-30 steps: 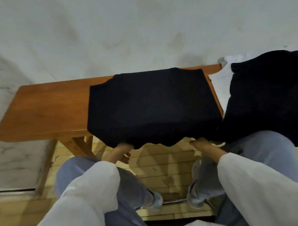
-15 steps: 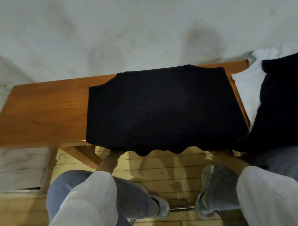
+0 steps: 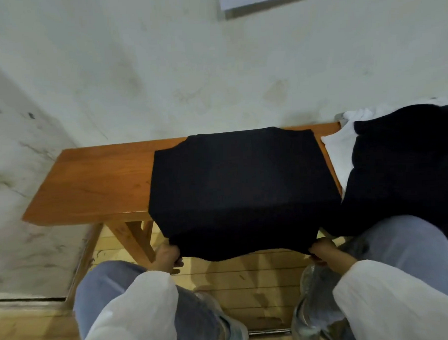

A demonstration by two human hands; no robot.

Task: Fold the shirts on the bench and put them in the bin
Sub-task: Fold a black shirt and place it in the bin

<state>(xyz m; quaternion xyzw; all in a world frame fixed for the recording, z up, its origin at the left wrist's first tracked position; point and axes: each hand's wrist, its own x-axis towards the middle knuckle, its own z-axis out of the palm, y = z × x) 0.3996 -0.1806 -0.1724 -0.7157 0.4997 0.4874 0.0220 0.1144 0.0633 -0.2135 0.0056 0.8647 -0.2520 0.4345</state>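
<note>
Stained white wall behind a wooden tabletop (image 3: pixel 95 185). One black shirt (image 3: pixel 244 189) lies flat on its right half, with the near hem hanging over the edge. The left hand (image 3: pixel 167 257) and right hand (image 3: pixel 324 250) each pinch a near corner of the hem, fingers curled and tips mostly hidden under cloth. Just right, a pile (image 3: pixel 402 167) of black and white clothes is cut off by the frame. Folds in the dark cloth are hard to make out.

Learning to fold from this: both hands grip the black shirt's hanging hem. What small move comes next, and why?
Probably lift the hem and fold it back toward the wall. The left hand and right hand each grip a lower corner of the black shirt, which lies flat on the bench with that edge overhanging.
</note>
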